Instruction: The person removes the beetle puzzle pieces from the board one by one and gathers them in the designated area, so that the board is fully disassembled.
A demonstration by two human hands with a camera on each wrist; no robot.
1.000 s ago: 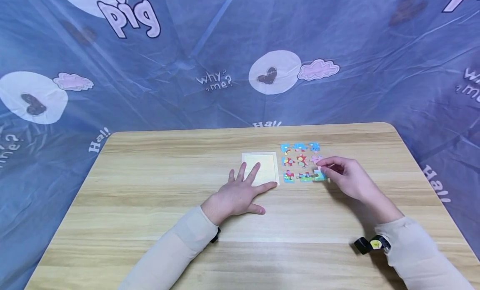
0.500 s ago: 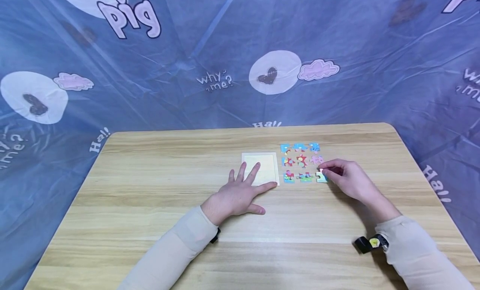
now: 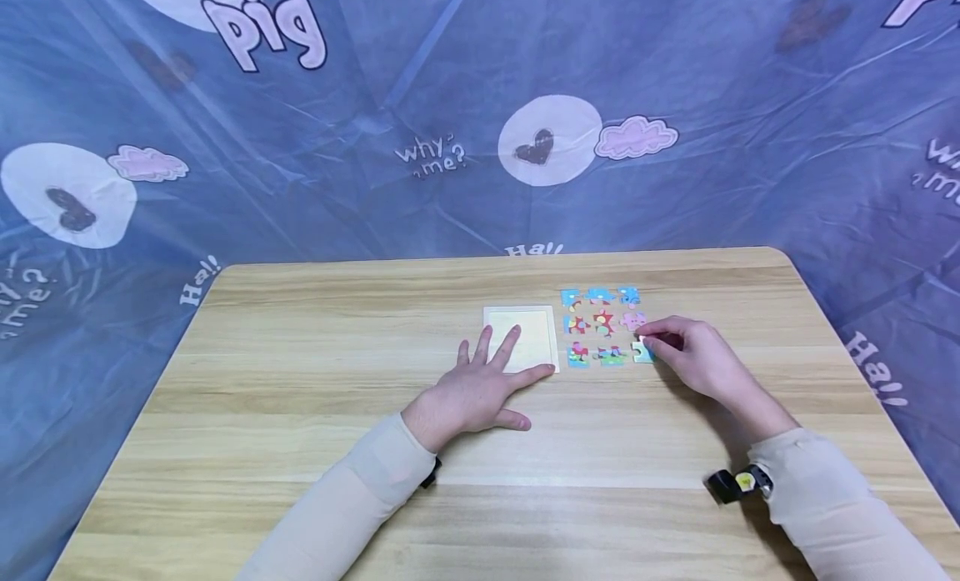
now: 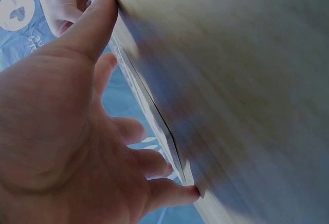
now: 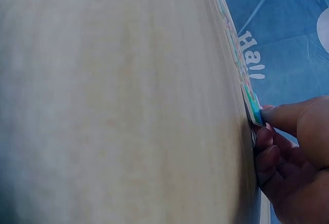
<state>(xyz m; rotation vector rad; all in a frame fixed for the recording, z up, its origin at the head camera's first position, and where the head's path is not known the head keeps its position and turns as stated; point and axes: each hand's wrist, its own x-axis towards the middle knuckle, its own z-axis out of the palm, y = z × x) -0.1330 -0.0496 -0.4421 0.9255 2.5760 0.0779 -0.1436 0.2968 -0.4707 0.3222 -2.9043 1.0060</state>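
My left hand [image 3: 476, 391] lies with its fingers spread and straight over a square white puzzle tray [image 3: 555, 335], its fingertips on the tray's bare inside and near edge. In the left wrist view the thumb and fingertips reach down to the tabletop and the tray's side. Thumb and fingers of my right hand [image 3: 697, 358] pinch a green and blue jigsaw puzzle piece [image 3: 641, 353], slightly tilted in the right wrist view, close over the table. Other puzzle pieces [image 3: 603, 322] lie in three spaced rows between the tray and that hand.
The wooden table [image 3: 300, 356] has its far edge just beyond the pieces. Behind it hangs a blue printed cloth [image 3: 337, 172]. A black wrist camera [image 3: 723, 486] sits at the right cuff, over the tabletop.
The pinched puzzle piece has shifted slightly right, away from the neighbouring piece in the near row, and its tilt has changed. My left hand and the tray stay put.
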